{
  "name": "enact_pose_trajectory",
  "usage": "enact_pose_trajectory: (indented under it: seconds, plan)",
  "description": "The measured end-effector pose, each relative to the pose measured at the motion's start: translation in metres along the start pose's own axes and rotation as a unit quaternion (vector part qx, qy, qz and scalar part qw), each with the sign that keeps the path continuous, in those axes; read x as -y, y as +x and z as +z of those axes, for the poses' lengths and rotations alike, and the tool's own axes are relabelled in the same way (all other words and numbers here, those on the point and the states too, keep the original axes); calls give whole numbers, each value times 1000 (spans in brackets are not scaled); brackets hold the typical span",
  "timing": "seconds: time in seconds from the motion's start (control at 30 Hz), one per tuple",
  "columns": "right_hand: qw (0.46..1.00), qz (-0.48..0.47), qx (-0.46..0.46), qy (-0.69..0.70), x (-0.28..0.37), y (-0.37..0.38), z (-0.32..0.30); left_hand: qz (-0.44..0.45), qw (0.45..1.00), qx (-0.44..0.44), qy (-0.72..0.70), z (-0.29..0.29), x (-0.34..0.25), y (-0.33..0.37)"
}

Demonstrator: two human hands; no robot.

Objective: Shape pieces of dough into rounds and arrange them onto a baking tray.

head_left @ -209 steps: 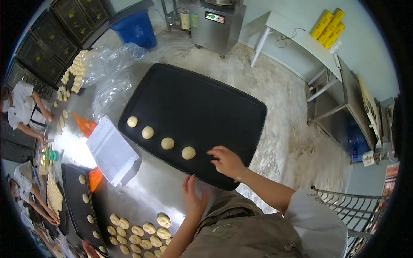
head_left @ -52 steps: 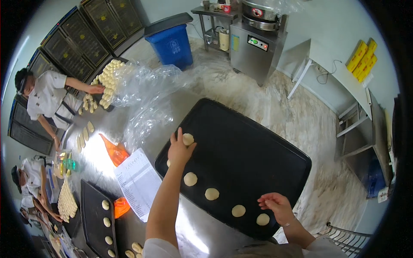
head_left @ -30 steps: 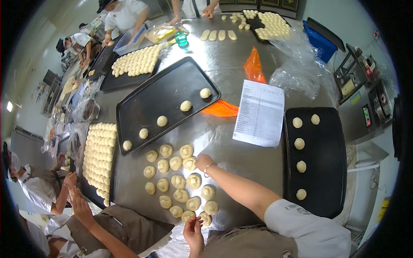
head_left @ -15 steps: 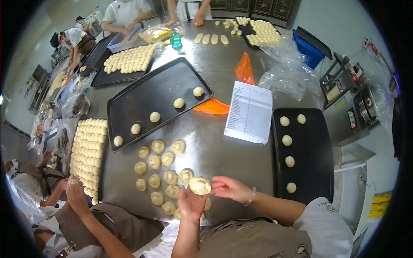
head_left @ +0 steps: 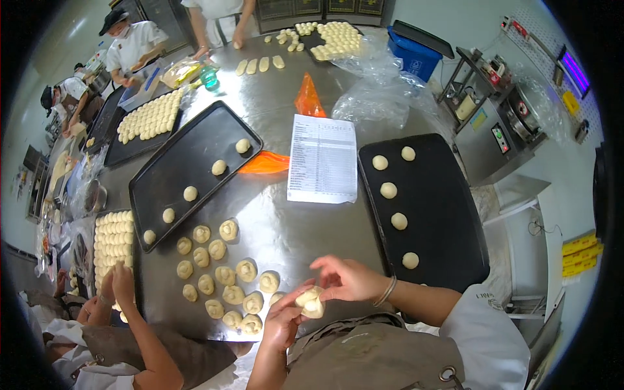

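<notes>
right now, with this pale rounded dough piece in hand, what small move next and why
I'd probably pinch the pale, rounded dough piece along its visible crease: the left hand supports it and the right hand is at its edge.

Head view: wide fisheye worn on person's head, looking down and forward over table. Left hand, right hand close, low in frame; cabinets far off, at top.

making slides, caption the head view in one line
The left hand holds a dough piece, the right hand at it, near dough rounds on a metal table.
</notes>
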State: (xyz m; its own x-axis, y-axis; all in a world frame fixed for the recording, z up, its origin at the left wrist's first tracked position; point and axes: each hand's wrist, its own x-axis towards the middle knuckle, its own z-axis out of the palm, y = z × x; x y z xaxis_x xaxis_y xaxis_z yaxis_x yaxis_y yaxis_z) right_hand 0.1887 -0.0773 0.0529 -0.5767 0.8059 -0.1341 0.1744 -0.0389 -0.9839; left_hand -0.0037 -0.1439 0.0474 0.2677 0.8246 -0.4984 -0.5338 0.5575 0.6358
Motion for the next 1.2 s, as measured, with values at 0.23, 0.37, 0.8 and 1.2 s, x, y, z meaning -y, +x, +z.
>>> enact_pose_trajectory:
  seconds: [0.23, 0.37, 0.8, 1.2]
  plan:
    - [943, -141, -115, -280, -12, -10, 4, -16, 990, 17, -140, 13, 4, 4]
    - [933, -185, -121, -285, 1, -25, 13, -10, 975, 23, -222, 23, 3, 1]
    - [997, -30, -65, 30, 4, -29, -10, 387, 758, -83, 518, 28, 26, 5]
    - [932, -227, -96, -266, 20, -34, 8, 487, 648, -129, 572, 30, 22, 7]
